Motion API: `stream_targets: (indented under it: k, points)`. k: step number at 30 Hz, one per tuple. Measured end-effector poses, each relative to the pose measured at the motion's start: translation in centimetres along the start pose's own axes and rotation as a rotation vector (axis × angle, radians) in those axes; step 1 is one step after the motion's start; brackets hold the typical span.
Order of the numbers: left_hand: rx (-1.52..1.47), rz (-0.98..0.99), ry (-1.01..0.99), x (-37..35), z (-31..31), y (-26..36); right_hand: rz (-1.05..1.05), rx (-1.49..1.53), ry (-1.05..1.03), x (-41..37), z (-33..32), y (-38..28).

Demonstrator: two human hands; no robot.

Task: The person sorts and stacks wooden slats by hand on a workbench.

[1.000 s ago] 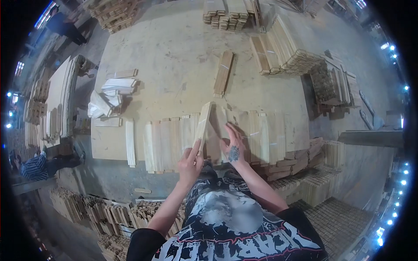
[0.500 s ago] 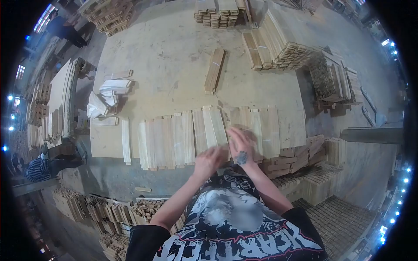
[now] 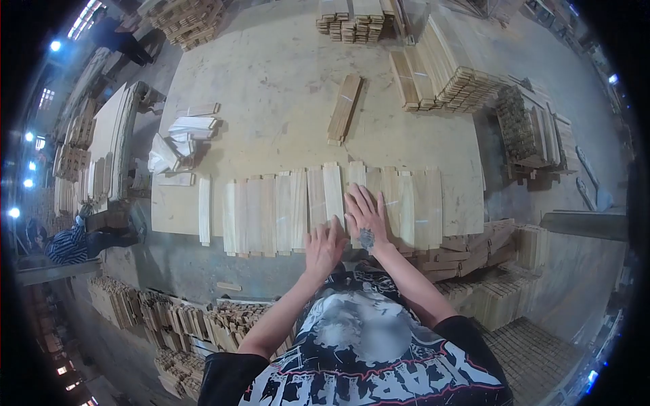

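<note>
Under the left hand [image 3: 325, 252] and right hand [image 3: 367, 220], fingers [image 3: 366, 197] outspread, lie pale and tan planks [image 3: 332, 193].

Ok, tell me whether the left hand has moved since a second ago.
Yes: the left hand has moved right, farther from the lone pale strip at the table's left.

"What's before you?"
"A row of boards [image 3: 333, 193] on the table [image 3: 271, 135], nearest me."
"Behind that?"
"A lone wooden piece [image 3: 345, 109]; a board stack [image 3: 447, 74] right of it, a loose pile [image 3: 193, 126] left."
</note>
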State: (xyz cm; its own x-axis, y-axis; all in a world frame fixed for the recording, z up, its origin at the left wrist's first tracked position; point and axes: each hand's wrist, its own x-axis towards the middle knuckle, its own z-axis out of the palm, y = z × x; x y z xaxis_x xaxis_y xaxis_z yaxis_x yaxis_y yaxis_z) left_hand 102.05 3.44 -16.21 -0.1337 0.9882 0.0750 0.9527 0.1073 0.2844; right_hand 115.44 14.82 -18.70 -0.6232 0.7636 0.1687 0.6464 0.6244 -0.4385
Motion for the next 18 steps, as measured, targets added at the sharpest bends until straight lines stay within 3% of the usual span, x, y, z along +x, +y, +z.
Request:
stream_targets:
  k: [2, 5, 18]
  points:
    - [0.026, -0.004, -0.026, -0.1, 0.3, 0.1, -0.019, 0.013, 0.002, 1.0, 0.2, -0.3]
    - [0.007, 0.016, -0.061, -0.3, 0.8, -0.7, -0.242, -0.015, -0.088, 3.5, 1.0, -1.1]
    - [-0.073, 0.202, 0.004, 0.0, -1.1, -4.7, -0.198, -0.156, -0.127, 3.8, 0.0, -1.3]
